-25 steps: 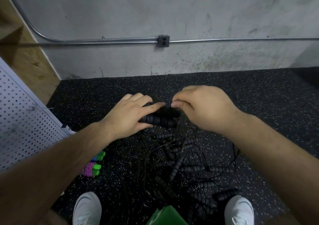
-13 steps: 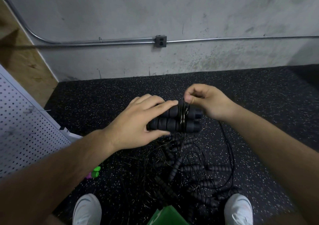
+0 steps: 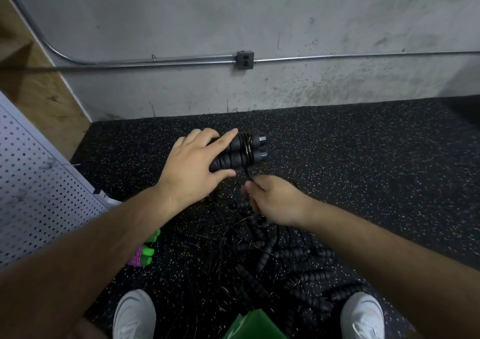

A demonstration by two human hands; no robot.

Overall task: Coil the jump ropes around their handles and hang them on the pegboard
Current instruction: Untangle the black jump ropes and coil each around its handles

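The left hand [image 3: 193, 168] is gripping a pair of black ribbed jump-rope handles [image 3: 240, 152] held side by side above the speckled rubber floor [image 3: 363, 162], fingers wrapping over the top of them and the thumb pressing from below. Several turns of thin black rope [image 3: 246, 146] are sitting around both handles near their capped ends, which are pointing toward the right. From those turns a short length of rope is running down to the right hand [image 3: 275, 201], which is closing around it just below the handles, thumb and fingers pinching the strand; how tightly it is pinching cannot be told.

Beneath the hands, a tangled pile of more black jump ropes [image 3: 272, 255] is lying on the floor between the person's two white shoes [image 3: 133, 315], with ribbed handles scattered through loose wire-thin cords. A white pegboard [image 3: 33, 182] is leaning along the left edge of the floor, and a coiled rope with green handles [image 3: 145, 255] and a purple wrap is lying on the floor just beside its foot, partly hidden by the left forearm. A green object [image 3: 249, 325] is showing at the bottom edge between the shoes. A grey concrete wall [image 3: 259, 13] with a metal conduit [image 3: 363, 56] and an outlet box [image 3: 245, 60] is standing at the far edge of the floor.
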